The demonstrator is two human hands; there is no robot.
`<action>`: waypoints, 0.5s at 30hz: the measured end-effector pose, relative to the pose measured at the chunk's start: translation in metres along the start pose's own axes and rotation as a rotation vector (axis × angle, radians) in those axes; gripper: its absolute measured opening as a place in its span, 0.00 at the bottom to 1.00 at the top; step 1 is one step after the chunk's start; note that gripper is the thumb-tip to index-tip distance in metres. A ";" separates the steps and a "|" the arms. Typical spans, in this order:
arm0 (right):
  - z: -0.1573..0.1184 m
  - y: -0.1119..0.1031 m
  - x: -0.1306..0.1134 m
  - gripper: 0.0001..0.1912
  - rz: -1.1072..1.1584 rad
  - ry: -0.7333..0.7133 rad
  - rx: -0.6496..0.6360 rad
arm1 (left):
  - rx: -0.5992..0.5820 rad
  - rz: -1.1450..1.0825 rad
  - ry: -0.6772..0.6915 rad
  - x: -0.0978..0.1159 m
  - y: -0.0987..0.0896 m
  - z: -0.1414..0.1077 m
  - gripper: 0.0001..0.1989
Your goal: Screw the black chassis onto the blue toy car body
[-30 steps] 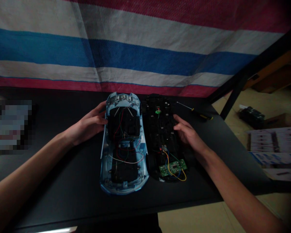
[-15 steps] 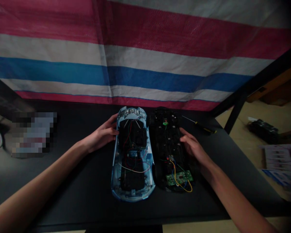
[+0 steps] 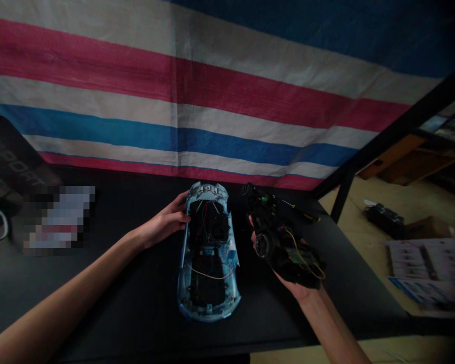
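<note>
A light blue toy car body shell [image 3: 230,253] lies upside down on the black table [image 3: 136,313], its dark inside and thin wires facing up. My left hand [image 3: 167,222] holds the shell's left edge, with the fingers partly hidden behind it. To the right, my right hand [image 3: 298,289] grips the black car chassis [image 3: 276,222] from below and holds it tilted above the table. Wheels show on the chassis's left side. A green circuit board [image 3: 301,257] with a yellow wire sits at its near end.
Behind the chassis lies a screwdriver [image 3: 309,217]. A blurred-out flat item [image 3: 62,217] and a dark box [image 3: 20,156] are at the left. A striped sheet [image 3: 197,111] hangs behind the table. Beyond the right edge, papers [image 3: 409,258] and a black object [image 3: 383,218] lie lower down.
My right hand has moved under the chassis, lifted it off the table and tilted it, away from the blue shell. My left hand stays at the shell. The camera view has shifted slightly.
</note>
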State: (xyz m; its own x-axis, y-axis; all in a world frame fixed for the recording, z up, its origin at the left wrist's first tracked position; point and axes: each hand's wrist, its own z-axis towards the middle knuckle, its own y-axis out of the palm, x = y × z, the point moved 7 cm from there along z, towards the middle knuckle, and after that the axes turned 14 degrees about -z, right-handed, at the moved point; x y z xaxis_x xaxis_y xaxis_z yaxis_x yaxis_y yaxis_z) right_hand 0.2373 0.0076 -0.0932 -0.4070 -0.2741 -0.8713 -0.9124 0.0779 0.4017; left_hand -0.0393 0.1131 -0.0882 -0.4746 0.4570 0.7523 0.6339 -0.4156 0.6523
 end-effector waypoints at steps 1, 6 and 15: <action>0.001 0.004 0.000 0.28 0.041 0.005 -0.003 | -0.003 -0.003 0.005 0.000 0.000 0.000 0.39; -0.003 0.031 -0.010 0.36 0.123 0.012 -0.122 | -0.055 -0.013 0.001 0.002 0.007 0.000 0.38; -0.022 0.045 -0.037 0.35 -0.056 0.075 -0.066 | -0.032 0.005 -0.029 0.003 0.006 -0.008 0.41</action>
State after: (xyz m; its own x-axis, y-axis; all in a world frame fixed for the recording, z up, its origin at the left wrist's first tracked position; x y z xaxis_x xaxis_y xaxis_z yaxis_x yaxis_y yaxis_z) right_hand 0.2118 0.0003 -0.0371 -0.3494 -0.3473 -0.8702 -0.9277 -0.0021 0.3733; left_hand -0.0419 0.1062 -0.0813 -0.4532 0.4773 0.7529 0.6160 -0.4428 0.6515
